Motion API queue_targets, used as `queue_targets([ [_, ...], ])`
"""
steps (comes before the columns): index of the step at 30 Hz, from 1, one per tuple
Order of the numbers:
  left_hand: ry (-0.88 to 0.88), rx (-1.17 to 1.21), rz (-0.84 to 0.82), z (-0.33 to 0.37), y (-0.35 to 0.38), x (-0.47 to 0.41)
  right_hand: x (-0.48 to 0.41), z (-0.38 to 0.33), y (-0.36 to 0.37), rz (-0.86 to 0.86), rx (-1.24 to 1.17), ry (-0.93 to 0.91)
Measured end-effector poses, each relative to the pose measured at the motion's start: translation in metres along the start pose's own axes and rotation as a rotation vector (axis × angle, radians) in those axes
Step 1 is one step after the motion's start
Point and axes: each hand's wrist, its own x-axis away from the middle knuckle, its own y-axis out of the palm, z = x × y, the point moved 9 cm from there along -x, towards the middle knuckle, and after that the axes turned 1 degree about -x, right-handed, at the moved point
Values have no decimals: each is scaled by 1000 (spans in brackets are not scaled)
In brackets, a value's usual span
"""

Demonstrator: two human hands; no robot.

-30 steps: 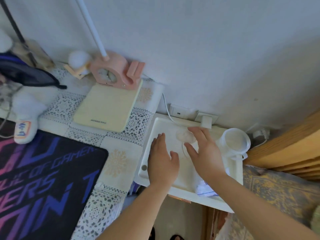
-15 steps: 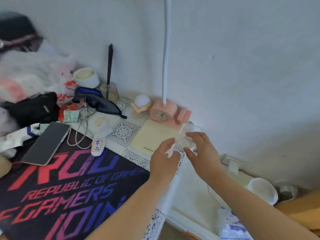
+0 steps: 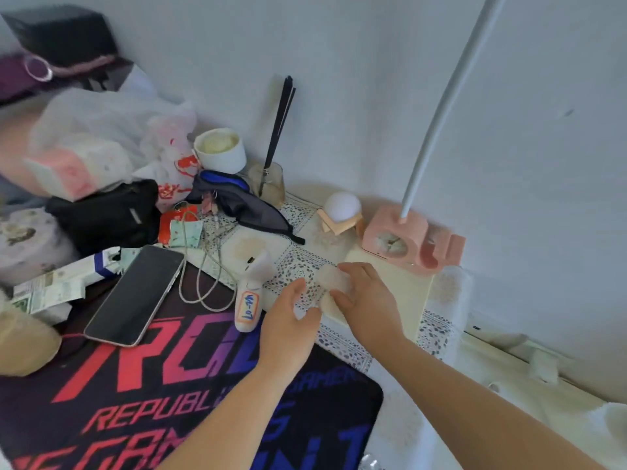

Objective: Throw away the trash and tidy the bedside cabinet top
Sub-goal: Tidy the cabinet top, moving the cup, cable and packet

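Observation:
A crumpled piece of clear plastic wrap (image 3: 334, 278) is pinched between the thumb and fingers of my right hand (image 3: 368, 301), just above the lace-patterned cloth (image 3: 298, 262). My left hand (image 3: 288, 320) is right beside it, thumb raised toward the wrap; whether it touches the wrap is unclear. Both hands hover in front of the cream notebook (image 3: 407, 286) and the pink desk clock (image 3: 407, 240). The white cabinet top (image 3: 502, 378) lies at the lower right, partly behind my right forearm.
A phone (image 3: 135, 296), cables, a white handheld device with an orange label (image 3: 249, 298), a black pouch (image 3: 105, 215), a white cup (image 3: 220, 149), plastic bags and paper scraps crowd the left. A dark printed mat (image 3: 135, 401) covers the front. A lamp pole (image 3: 444, 106) rises from the clock.
The view swung left from the white cabinet top to the cluttered desk. Both hands rose off the cabinet top, carrying the wrap leftward over the lace cloth.

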Motion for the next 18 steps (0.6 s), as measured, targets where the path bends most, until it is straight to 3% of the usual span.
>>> queue_targets([
  [13,432,-582,56,6,7,-10,-56,5,19,79,98,15],
  [18,452,-772,77,3,15,-8,-56,7,23,98,149,5],
])
